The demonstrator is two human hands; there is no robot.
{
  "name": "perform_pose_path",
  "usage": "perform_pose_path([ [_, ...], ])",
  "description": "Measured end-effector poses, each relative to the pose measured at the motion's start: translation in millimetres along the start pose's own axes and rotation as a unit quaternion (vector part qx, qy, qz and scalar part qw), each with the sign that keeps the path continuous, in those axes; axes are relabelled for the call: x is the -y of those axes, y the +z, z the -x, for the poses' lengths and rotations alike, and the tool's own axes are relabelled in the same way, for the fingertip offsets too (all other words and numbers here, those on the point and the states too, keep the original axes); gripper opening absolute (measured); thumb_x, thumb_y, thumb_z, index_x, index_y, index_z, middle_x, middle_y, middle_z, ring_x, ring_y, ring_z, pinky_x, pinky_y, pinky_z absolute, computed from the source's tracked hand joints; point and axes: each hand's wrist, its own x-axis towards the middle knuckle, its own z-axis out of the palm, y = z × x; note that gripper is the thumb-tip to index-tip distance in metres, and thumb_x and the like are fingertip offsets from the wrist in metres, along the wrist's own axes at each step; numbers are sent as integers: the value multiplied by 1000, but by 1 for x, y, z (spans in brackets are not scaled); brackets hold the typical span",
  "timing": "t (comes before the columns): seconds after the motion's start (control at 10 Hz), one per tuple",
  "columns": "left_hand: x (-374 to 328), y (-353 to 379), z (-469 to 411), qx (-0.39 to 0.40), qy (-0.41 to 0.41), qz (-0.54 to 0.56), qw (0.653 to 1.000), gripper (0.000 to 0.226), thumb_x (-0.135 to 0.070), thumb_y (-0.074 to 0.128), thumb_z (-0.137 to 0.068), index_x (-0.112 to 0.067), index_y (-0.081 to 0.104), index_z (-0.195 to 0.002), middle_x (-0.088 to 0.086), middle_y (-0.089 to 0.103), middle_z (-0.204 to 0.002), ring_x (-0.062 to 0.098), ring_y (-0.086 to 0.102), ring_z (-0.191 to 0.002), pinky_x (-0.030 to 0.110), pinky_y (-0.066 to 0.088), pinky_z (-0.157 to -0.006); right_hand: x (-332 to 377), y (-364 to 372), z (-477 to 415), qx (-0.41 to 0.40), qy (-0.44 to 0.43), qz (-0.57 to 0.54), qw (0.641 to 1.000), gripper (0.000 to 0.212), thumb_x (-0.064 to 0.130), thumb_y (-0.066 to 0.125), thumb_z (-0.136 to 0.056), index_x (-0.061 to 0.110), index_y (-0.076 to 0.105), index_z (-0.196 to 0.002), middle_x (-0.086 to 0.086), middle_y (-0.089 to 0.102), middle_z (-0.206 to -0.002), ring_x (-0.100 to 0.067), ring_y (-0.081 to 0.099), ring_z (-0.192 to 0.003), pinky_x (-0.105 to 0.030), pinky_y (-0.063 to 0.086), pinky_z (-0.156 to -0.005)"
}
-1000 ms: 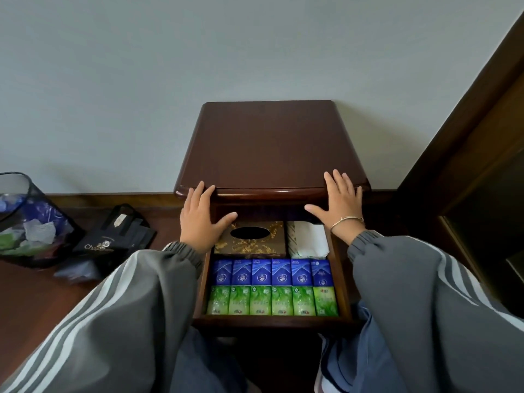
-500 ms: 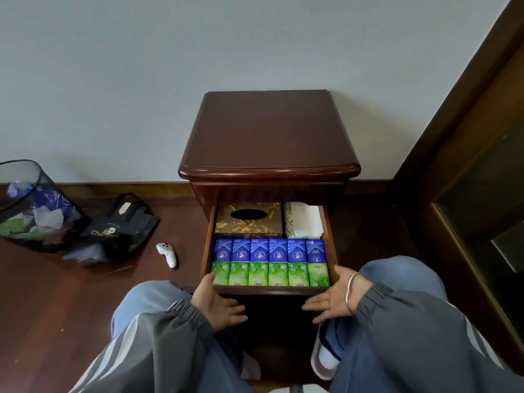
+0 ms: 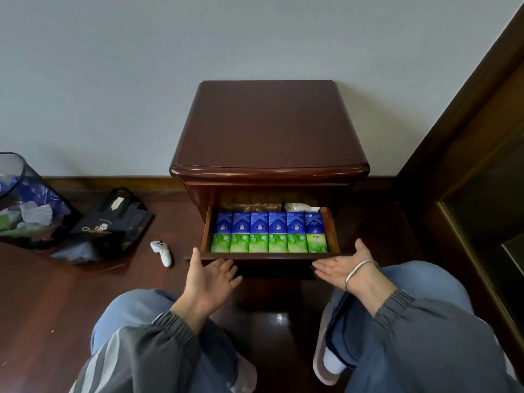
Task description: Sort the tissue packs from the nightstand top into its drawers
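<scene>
Head view: our left hand (image 3: pixel 209 276) and right hand (image 3: pixel 341 266), released and palm-up, sit at the front of the open dark-wood nightstand drawer (image 3: pixel 206 231) holding blue and green tissue packs (image 3: pixel 259 224). We should push evenly, avoiding skew.

A dark mesh waste bin (image 3: pixel 27 205) holding crumpled scraps stands on the wooden floor (image 3: pixel 56 302) at its left edge, near the wall. A black bag (image 3: pixel 112 222) lies just beside it. A small white controller (image 3: pixel 162 252) lies near the bag.
</scene>
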Motion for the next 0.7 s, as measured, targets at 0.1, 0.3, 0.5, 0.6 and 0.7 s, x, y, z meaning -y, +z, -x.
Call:
perform_pose_path([
  [0.1,-10,16,-31,5,21,-12,1000,83,-68,19,-92,-14,8,-153,6,15,-160,24,7,-148,50,7,-117,13,14,-25,23,-40,-26,999,98,72,18,-84,-3,12,-146,-18,18,-155,-27,17,-144,-43,13,-115],
  [0.3,-40,42,-87,28,47,-17,998,79,-69,15,-91,-19,17,-152,-1,23,-158,21,8,-148,51,6,-116,30,42,-69,62,-99,-53,992,85,70,14,-87,11,23,-147,-7,25,-155,-23,19,-144,-47,14,-113],
  [0.5,-57,40,-100,16,37,-72,997,75,-66,19,-93,-19,20,-152,-2,32,-155,20,14,-147,50,10,-116,37,44,-84,42,-103,-19,994,74,63,15,-92,14,31,-144,-4,33,-151,-22,25,-142,-44,18,-112],
  [0.6,-61,31,-90,-56,7,-193,980,58,-48,26,-99,-14,33,-146,2,46,-145,21,34,-138,42,22,-111,36,47,-66,-1,-97,53,994,56,44,22,-98,9,44,-136,-7,44,-144,-21,37,-135,-36,29,-103],
  [0.7,-60,22,-52,-108,27,-305,946,34,-28,37,-100,-11,51,-126,9,62,-119,21,57,-97,33,40,-84,30,52,-21,-23,-138,116,983,34,25,35,-97,11,59,-116,-6,56,-133,-17,52,-120,-29,36,-92],
])
